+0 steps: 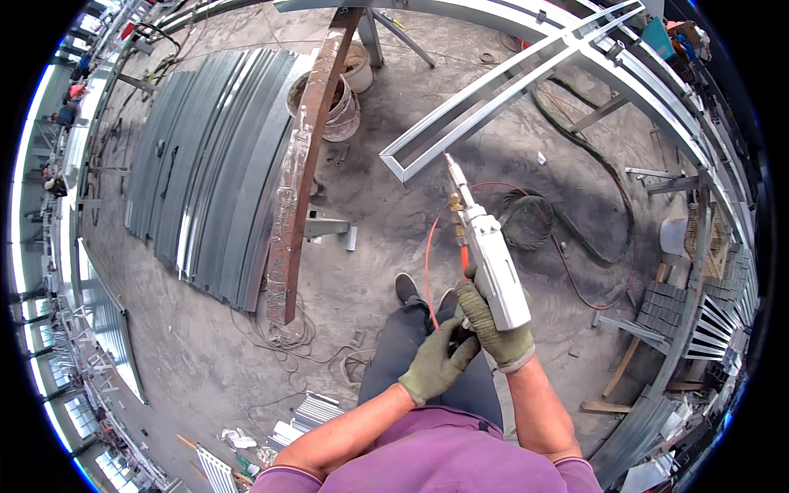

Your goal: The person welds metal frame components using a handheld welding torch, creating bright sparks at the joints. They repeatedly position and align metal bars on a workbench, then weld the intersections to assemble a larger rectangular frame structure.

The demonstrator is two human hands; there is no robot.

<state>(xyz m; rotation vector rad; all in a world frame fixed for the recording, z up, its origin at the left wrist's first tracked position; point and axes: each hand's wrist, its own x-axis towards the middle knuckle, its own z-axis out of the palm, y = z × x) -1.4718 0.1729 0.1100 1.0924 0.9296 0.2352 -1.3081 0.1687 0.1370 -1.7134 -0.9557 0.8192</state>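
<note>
My right hand (498, 337), in an olive-green work glove, grips a white handheld welding gun (498, 275). Its copper-coloured nozzle (454, 171) points forward and slightly left, close to the end of a metal frame (486, 115). No contact between nozzle and frame can be made out. A brass fitting (459, 220) and an orange hose run along the gun's left side. Beside the right wrist, my gloved left hand (434, 366) has its fingers curled near the gun's rear. A thin red hose (426, 267) passes down to it; what it holds is hidden.
Grey metal strips (222, 164) lie stacked on the left, next to a rusty brown beam (297, 189). Dirty buckets (341, 119) stand behind that beam. A coiled dark hose (526, 220) rests on the floor ahead. At right are stacked metal pieces (662, 308) and a long steel rail.
</note>
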